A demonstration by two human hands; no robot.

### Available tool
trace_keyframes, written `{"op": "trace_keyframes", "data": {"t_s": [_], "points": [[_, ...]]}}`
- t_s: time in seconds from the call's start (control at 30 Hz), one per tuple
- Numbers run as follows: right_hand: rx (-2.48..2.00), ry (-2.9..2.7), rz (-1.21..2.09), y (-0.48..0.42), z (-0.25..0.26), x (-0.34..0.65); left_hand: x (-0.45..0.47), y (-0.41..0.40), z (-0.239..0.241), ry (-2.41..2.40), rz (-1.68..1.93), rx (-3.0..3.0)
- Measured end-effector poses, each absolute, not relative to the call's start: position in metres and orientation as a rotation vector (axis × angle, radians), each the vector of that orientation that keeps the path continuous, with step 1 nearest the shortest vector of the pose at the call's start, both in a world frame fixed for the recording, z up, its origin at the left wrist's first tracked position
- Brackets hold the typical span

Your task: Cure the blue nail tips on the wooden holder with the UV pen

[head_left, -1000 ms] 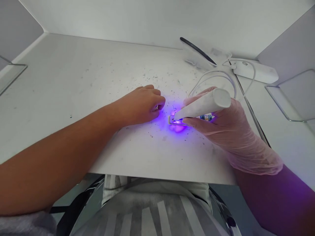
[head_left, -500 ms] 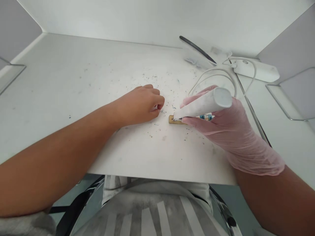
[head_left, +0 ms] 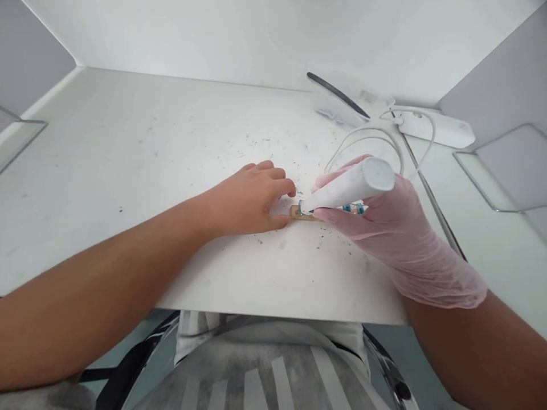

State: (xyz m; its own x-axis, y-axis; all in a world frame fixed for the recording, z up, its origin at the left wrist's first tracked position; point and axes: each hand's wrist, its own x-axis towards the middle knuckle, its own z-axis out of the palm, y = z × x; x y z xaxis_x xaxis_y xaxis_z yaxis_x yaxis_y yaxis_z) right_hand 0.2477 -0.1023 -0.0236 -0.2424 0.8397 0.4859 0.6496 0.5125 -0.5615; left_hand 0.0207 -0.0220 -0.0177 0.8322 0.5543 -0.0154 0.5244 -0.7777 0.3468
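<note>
My bare left hand (head_left: pixel 260 196) rests on the white table with its thumb and forefinger apart. Their tips are beside the left end of a small wooden strip (head_left: pixel 296 213); I cannot tell whether the thumb touches it. In a pink glove, my right hand (head_left: pixel 384 219) is wrapped round a white tapered tool (head_left: pixel 346 189), tilted so that its narrow end sits at the strip's left part. Blue pieces (head_left: pixel 352 208) show along the strip, partly behind the gloved fingers. The rest of the strip and the tool's tip are hidden.
Small dark and blue scraps (head_left: pixel 256 139) are scattered over the tabletop. Behind the right hand lie a looped white cable (head_left: pixel 367 130), a clear plastic bag (head_left: pixel 337 114), a dark curved stick (head_left: pixel 337 93) and a white oblong device (head_left: pixel 436 130). Wire frames (head_left: pixel 491 196) stand at both sides.
My left hand has moved right to the strip's end, and its thumb and forefinger have spread. The right hand keeps hold of the white tool at the strip. The view has shifted slightly.
</note>
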Motion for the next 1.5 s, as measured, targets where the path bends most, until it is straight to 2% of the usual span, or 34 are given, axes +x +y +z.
{"op": "trace_keyframes", "data": {"t_s": [0.77,1.5], "points": [[-1.232,-1.971,0.293,-0.097,-0.028,0.25,0.019,-0.017,-0.02,0.761,0.092,2.685],[-1.165,-1.963,0.458,-0.09,-0.027,0.249,0.019,-0.014,-0.022,0.749,0.067,2.691]]}}
